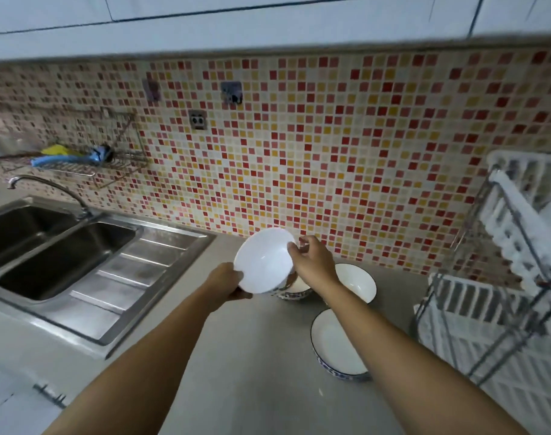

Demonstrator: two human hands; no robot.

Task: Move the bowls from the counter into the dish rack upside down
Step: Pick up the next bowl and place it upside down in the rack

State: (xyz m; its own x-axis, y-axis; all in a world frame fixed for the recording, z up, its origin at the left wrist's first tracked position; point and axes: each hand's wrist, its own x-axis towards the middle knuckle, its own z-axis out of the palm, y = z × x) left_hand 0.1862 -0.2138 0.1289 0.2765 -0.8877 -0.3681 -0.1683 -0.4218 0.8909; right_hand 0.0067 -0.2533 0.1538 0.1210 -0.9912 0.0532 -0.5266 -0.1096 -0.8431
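A white bowl [263,260] is held above the counter, tilted with its inside facing me. My left hand [225,282] grips its lower left rim and my right hand [311,262] grips its right rim. Under it a patterned bowl [294,290] stands on the grey counter [252,356], mostly hidden by the held bowl and my right hand. Two more white bowls with dark rims stand upright: one [359,282] behind my right forearm, one [337,346] nearer to me. The dish rack [487,309], of metal wire with white slatted trays, stands at the right edge.
A steel double sink [57,262] with a drainboard and a curved tap [48,189] fills the left side. A wire wall shelf [88,164] with blue and yellow items hangs on the mosaic-tiled wall. Something white lies in the rack's upper tier.
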